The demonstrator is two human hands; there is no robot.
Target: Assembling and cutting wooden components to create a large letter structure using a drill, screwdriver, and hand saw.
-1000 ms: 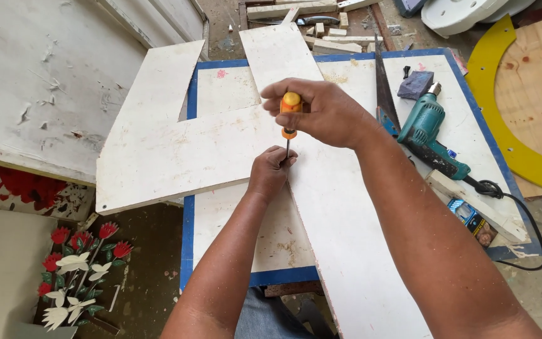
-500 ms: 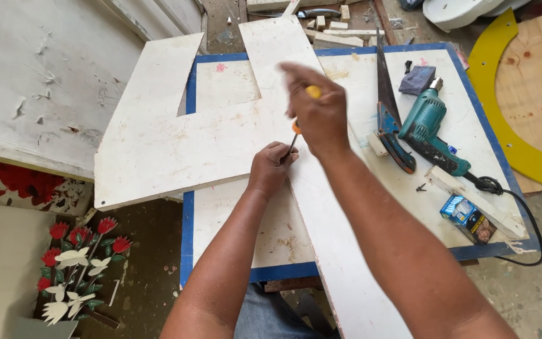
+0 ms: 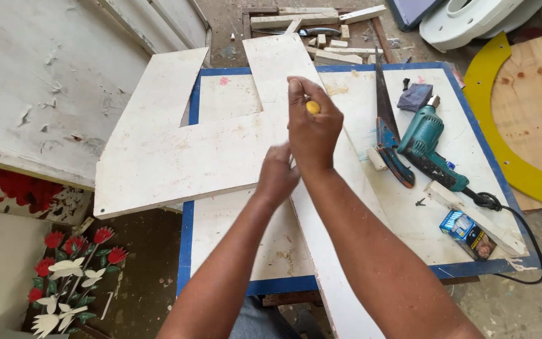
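Screwdriver (image 3: 312,107): only its yellow handle butt shows, peeking out betw. thumb and fingers of right hand (image 3: 313,129); shaft hidden, so can't tell exact tilt, but butt faces up/far, long axis approx. upright over the board (image 3: 177,157). Right hand clenched round the handle, tool mostly inside the fist, above centre of table (image 3: 459,232). Left hand (image 3: 277,174) just near of right, touching it, fingers curled on the board; can't tell if it grips anything. Saw (image 3: 389,125) and drill (image 3: 431,147) lie to the right.
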